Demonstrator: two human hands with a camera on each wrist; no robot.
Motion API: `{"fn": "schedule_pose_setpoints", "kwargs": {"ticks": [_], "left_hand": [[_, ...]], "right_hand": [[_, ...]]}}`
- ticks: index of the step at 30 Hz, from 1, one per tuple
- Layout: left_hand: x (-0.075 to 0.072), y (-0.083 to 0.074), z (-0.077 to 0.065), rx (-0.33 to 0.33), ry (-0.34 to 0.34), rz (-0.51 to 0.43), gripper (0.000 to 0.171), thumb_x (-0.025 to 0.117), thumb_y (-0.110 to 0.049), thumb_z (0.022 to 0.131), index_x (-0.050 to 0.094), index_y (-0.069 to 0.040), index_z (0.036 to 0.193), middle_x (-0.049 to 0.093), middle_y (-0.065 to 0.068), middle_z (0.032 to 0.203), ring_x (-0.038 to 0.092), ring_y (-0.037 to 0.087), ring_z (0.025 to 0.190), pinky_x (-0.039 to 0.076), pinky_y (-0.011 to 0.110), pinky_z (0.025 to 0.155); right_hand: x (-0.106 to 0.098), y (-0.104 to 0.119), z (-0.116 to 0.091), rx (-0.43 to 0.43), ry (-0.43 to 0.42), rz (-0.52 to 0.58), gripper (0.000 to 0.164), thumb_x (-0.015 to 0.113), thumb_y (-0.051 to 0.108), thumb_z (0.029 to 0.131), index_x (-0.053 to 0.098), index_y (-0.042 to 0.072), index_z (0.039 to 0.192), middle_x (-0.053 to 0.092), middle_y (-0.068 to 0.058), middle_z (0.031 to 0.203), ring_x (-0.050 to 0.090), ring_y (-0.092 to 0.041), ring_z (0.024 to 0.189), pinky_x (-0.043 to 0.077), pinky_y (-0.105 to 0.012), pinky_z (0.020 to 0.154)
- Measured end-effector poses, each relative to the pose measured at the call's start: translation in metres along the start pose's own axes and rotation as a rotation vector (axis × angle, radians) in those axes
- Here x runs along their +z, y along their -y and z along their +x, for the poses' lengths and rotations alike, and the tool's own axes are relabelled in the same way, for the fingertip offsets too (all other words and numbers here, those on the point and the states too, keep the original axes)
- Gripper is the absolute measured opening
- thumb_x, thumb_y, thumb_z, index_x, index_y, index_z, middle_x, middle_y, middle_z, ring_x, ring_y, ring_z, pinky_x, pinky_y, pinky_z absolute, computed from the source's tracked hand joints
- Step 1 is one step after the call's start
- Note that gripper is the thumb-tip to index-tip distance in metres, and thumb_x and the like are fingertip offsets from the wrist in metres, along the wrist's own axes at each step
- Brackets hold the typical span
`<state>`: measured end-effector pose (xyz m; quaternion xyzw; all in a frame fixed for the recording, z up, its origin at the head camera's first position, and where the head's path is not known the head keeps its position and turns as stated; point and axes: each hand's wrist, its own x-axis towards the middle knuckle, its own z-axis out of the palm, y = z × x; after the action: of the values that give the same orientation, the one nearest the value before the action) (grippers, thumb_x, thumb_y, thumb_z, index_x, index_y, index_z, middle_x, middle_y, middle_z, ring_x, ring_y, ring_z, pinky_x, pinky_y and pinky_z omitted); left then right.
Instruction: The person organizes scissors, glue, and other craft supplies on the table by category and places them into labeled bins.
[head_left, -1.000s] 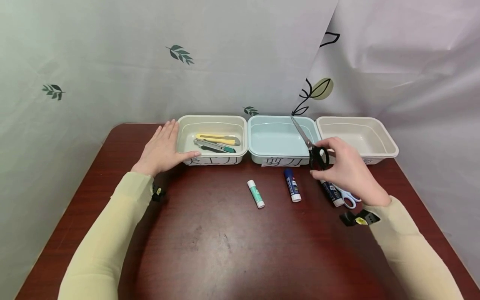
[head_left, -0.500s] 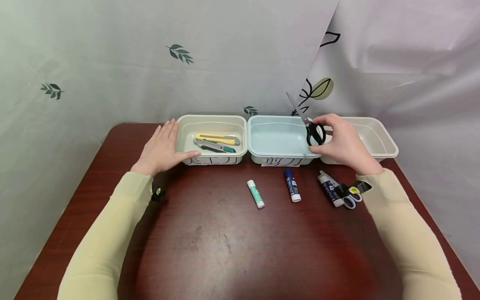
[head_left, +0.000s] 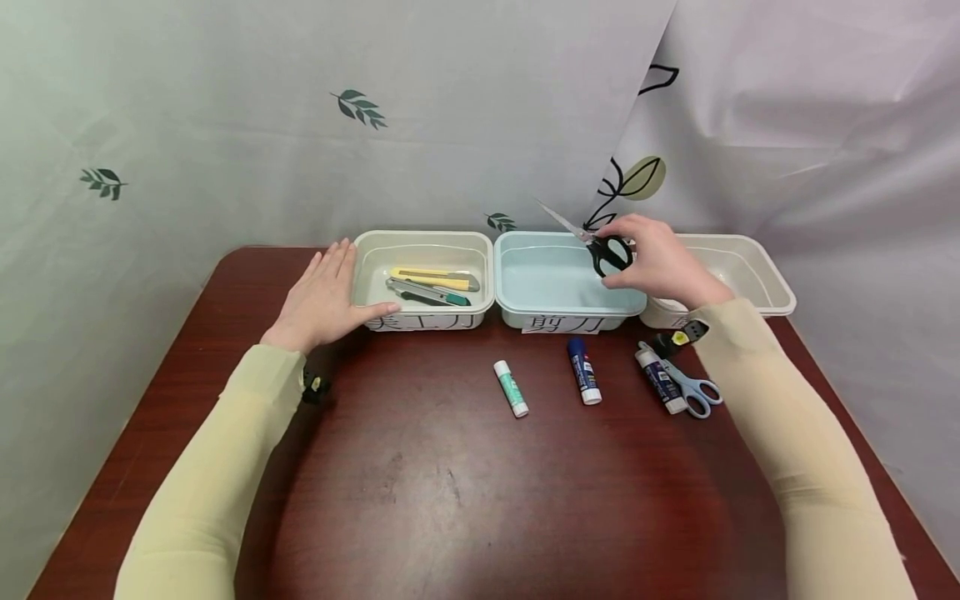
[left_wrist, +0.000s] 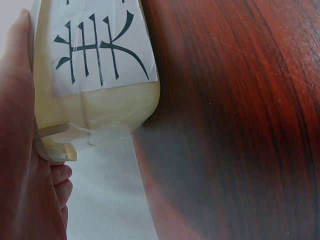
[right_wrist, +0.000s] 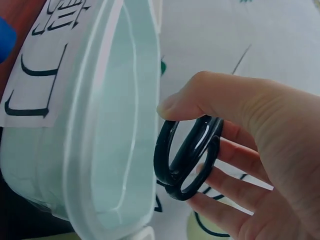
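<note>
- Pale leaf-printed cloth hangs behind a dark red wood-grain table, where three labelled bins stand in a row.
- Over the last second the right hand has risen and moved leftward, bringing the black-handled scissors from the blue bin's front right corner to above its right half; the blades slant up and left towards its back rim.
- Its thumb and fingers pinch the black handles from either side, gap closed down to their width; the right wrist view shows the grip beside the blue rim, nothing let go.
- With the hand gone from the table's right part, a dark glue stick and light-blue scissors, lying against each other, show more plainly.
- As a judgement, the sideways carry looks nearly done, though the scissors are not yet down inside the blue bin.
- The left hand has not moved: fingers straight along the side of the left bin, thumb at its front rim, gripping nothing.
- Unmoved too: the cutters inside that bin, and the green glue stick and blue glue stick in front.
</note>
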<state>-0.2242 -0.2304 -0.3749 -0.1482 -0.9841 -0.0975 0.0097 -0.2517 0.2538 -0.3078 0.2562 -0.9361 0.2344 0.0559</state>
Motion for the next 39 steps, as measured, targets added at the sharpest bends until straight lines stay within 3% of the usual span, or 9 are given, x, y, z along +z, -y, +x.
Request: {"fn": "schedule_pose_setpoints", "kwargs": {"ticks": [3, 11, 32, 39], "left_hand": [[0.000, 0.001, 0.000, 0.000, -0.004, 0.001, 0.125, 0.049, -0.083, 0.086, 0.007, 0.008, 0.159, 0.009, 0.027, 0.166, 0.006, 0.038, 0.154, -0.003, 0.044, 0.124], [-0.001, 0.001, -0.001, -0.002, -0.004, 0.003, 0.124, 0.050, -0.083, 0.086, 0.007, 0.008, 0.159, 0.009, 0.027, 0.166, 0.006, 0.038, 0.153, -0.002, 0.044, 0.124], [0.000, 0.001, 0.000, -0.006, 0.007, 0.006, 0.126, 0.049, -0.084, 0.086, 0.006, 0.008, 0.159, 0.007, 0.027, 0.166, 0.005, 0.038, 0.154, -0.001, 0.046, 0.124], [0.001, 0.001, 0.001, -0.001, -0.003, 0.008, 0.125, 0.050, -0.084, 0.085, 0.007, 0.008, 0.159, 0.008, 0.027, 0.166, 0.006, 0.038, 0.154, 0.000, 0.046, 0.124]], "right_hand": [[0.006, -0.003, 0.006, 0.010, 0.057, -0.012, 0.060, 0.088, 0.005, 0.069, 0.067, -0.001, 0.125, 0.063, -0.021, 0.123, 0.054, -0.038, 0.114, 0.038, -0.055, 0.101], [0.023, -0.006, 0.014, 0.025, 0.211, -0.063, 0.060, 0.084, 0.005, 0.070, 0.067, -0.003, 0.127, 0.062, -0.023, 0.131, 0.053, -0.040, 0.123, 0.043, -0.052, 0.104], [0.050, -0.021, 0.028, 0.080, 0.320, -0.057, 0.051, 0.081, -0.001, 0.071, 0.070, -0.007, 0.121, 0.068, -0.023, 0.121, 0.057, -0.039, 0.117, 0.048, -0.052, 0.098], [0.047, -0.020, 0.024, 0.138, 0.339, -0.024, 0.059, 0.085, 0.007, 0.079, 0.063, -0.008, 0.132, 0.062, -0.027, 0.131, 0.054, -0.043, 0.125, 0.046, -0.054, 0.103]]}}
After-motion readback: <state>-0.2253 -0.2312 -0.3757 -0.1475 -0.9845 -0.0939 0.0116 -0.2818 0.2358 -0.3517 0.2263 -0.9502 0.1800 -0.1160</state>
